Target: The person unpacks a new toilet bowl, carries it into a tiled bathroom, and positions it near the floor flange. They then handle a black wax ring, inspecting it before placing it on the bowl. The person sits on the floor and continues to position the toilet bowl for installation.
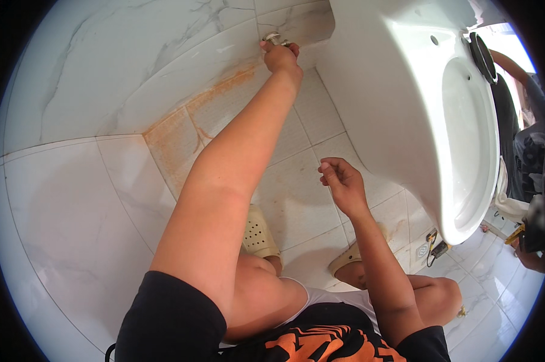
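Observation:
Stretched far ahead, my left hand [281, 59] is closed around a small shiny metal water valve [272, 37] low on the tiled wall. Part of the valve shows above my fingers; the rest is hidden behind them. My right hand [345, 186] hangs over the floor, left of the sink pedestal. Its fingers are loosely curled, thumb near the index finger, and nothing shows in them. The white sink [405, 102] and its pedestal stand close on the right of both hands.
Marbled tile wall [145, 60] runs along the left and far side. Rusty stains mark the floor [296, 133] edge. My feet wear cream clogs [259, 235]. A black round object [482, 57] lies on the sink rim. Another person [529, 120] is at the right; a yellow-black tool [430, 241] lies below the sink.

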{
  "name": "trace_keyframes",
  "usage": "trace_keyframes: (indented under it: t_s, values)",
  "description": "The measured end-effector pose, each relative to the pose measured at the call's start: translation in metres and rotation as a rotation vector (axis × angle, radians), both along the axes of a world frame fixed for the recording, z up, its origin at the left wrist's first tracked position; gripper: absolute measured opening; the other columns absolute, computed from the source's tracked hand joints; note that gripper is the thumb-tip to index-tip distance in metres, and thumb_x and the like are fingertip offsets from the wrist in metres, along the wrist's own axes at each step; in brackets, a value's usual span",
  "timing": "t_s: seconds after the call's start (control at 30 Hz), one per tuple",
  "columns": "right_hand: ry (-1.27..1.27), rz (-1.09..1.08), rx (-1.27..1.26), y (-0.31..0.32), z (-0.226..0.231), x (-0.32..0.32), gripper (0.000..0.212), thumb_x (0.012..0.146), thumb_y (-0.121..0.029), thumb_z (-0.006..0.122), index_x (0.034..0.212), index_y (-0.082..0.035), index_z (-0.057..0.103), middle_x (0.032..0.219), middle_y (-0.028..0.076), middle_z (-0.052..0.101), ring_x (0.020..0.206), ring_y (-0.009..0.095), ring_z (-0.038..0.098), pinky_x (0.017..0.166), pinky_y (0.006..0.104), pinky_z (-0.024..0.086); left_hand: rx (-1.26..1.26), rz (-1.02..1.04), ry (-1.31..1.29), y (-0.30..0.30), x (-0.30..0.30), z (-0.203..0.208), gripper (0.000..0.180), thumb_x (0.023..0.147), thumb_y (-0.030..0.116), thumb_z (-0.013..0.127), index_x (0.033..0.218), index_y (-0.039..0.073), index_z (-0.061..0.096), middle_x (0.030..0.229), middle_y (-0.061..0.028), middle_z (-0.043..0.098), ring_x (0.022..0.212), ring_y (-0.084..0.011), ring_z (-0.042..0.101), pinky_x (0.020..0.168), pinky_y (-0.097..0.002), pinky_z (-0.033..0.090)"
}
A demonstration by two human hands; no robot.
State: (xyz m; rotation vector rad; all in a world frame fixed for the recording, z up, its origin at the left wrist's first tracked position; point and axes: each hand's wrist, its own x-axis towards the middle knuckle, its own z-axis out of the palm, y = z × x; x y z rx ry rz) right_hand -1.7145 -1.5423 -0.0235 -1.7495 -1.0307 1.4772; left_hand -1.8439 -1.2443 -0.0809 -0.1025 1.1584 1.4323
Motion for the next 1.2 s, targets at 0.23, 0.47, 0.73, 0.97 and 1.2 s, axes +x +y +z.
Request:
trace_keyframes:
  t_s: [0.23, 0.47, 0.73, 0.97, 1.2]
  values:
    - [0.118, -0.082, -0.030, 0.001, 0.005, 0.007, 0.034, 0.106, -0.029, 0.066, 0.120, 0.002, 0.068, 0.098, 0.007, 0.073, 0.084, 0.014, 0.068, 0.080, 0.0298, 0.057, -0.004, 0.074, -0.105, 0.001, 0.003, 0.001, 0.063, 0.113, 0.059, 0.028, 0.128, 0.003, 0.054, 0.089, -0.0099, 0.063, 0.071, -0.0197, 0.062, 0.067, -0.0288, 0.055]
    - [0.087, -0.067, -0.048, -0.005, 0.000, 0.013, 0.038, 0.106, -0.032, 0.065, 0.120, 0.003, 0.068, 0.100, 0.008, 0.074, 0.085, 0.015, 0.069, 0.080, 0.0298, 0.057, 0.039, -0.052, -0.131, -0.004, -0.014, -0.005, 0.060, 0.112, 0.059, 0.030, 0.127, 0.006, 0.053, 0.093, -0.0118, 0.064, 0.076, -0.0229, 0.065, 0.069, -0.0328, 0.061]
    - [0.104, -0.015, -0.056, -0.014, 0.003, 0.010, 0.037, 0.106, -0.031, 0.065, 0.121, 0.003, 0.068, 0.101, 0.009, 0.074, 0.086, 0.016, 0.069, 0.081, 0.0300, 0.057, 0.133, -0.397, 0.005, -0.009, -0.042, -0.022, 0.035, 0.104, 0.031, 0.069, 0.118, 0.002, 0.056, 0.105, -0.0153, 0.063, 0.086, -0.0261, 0.067, 0.075, -0.0332, 0.063]
    - [0.122, 0.006, -0.063, -0.030, -0.006, 0.015, 0.037, 0.106, -0.031, 0.065, 0.119, 0.003, 0.069, 0.099, 0.009, 0.074, 0.084, 0.016, 0.069, 0.081, 0.0306, 0.057, 0.076, -0.334, -0.395, -0.009, -0.043, -0.034, 0.032, 0.100, 0.026, 0.074, 0.112, 0.000, 0.059, 0.115, -0.0195, 0.066, 0.104, -0.0313, 0.067, 0.089, -0.0386, 0.062]
    - [0.108, 0.030, -0.139, -0.040, -0.010, 0.025, 0.037, 0.106, -0.032, 0.065, 0.119, 0.003, 0.069, 0.099, 0.009, 0.073, 0.086, 0.016, 0.069, 0.081, 0.0304, 0.057, 0.319, -0.235, -0.508, 0.007, -0.040, -0.043, 0.020, 0.103, 0.011, 0.067, 0.116, -0.004, 0.060, 0.122, -0.0196, 0.069, 0.117, -0.0337, 0.068, 0.093, -0.0403, 0.063]
